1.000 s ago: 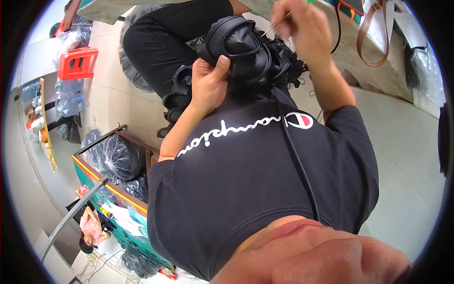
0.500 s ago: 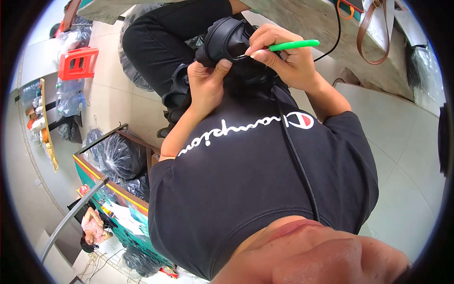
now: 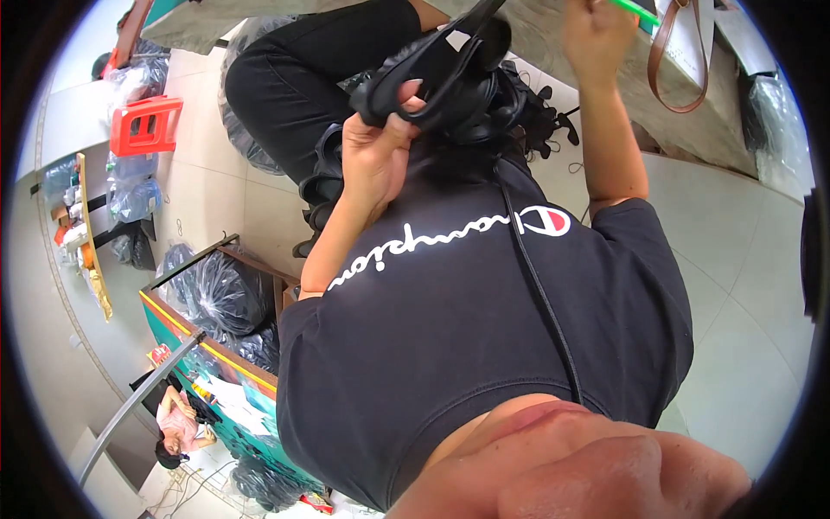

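My left hand (image 3: pixel 373 156) is closed on the edge of a glossy black moulded piece (image 3: pixel 424 82) with loops and straps, like a sandal. A fingertip shows through an opening in it. A pale patch shows near its top; I cannot make out what it is. My right hand (image 3: pixel 598 39), a little blurred, is raised apart from the piece beside the worktable. It grips a slim tool with a bright green handle (image 3: pixel 635 10); the tool's tip is not visible. More black moulded pieces (image 3: pixel 324 173) lie on my lap, under and beside my left hand.
A grey worktable (image 3: pixel 635 65) runs along the top right, with a brown strap (image 3: pixel 661 73) hanging over its edge. Black parts (image 3: pixel 549 121) hang or lie beyond my lap. At left are a red stool (image 3: pixel 147 125), bagged goods (image 3: pixel 229 290) and a seated person (image 3: pixel 177 424).
My right hand has moved away from the black piece, up and to the right, with the green-handled tool. The piece has been turned and lifted in my left hand, showing its straps.
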`<state>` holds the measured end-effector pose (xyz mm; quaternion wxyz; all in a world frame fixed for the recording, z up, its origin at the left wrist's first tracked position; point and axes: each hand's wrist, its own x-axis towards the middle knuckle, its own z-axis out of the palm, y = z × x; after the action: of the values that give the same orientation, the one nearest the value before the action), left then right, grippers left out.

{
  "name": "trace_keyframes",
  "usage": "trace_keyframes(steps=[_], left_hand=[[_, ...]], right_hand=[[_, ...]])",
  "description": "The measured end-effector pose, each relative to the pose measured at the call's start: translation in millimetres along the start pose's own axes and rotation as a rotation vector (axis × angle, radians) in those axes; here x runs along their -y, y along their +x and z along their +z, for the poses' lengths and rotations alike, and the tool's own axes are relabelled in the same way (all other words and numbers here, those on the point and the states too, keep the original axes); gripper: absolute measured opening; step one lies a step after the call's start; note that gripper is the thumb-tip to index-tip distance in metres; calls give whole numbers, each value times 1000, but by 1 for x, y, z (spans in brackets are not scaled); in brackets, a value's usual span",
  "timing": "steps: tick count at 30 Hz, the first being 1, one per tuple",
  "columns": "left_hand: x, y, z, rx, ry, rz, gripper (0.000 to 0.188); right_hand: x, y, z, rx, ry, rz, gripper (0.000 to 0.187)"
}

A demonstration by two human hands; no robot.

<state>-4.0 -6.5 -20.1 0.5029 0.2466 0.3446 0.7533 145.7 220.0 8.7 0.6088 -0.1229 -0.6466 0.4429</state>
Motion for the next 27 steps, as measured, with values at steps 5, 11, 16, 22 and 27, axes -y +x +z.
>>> trace_keyframes(steps=[5, 11, 16, 22, 27], left_hand=[[5, 4, -7, 279, -66, 171, 32], [10, 6, -12, 392, 121, -311, 71], [-2, 11, 31, 17, 294, -191, 60], [-5, 5, 8, -82, 109, -281, 40], [-3, 9, 10, 91, -217, -190, 51]], right_hand=[[-52, 45, -56, -400, -51, 34, 20], [42, 14, 18, -158, 871, 650, 14], [54, -40, 57, 486, 930, 734, 18], [29, -27, 44, -170, 882, 630, 14], [-42, -14, -57, -430, 1306, 509, 13]])
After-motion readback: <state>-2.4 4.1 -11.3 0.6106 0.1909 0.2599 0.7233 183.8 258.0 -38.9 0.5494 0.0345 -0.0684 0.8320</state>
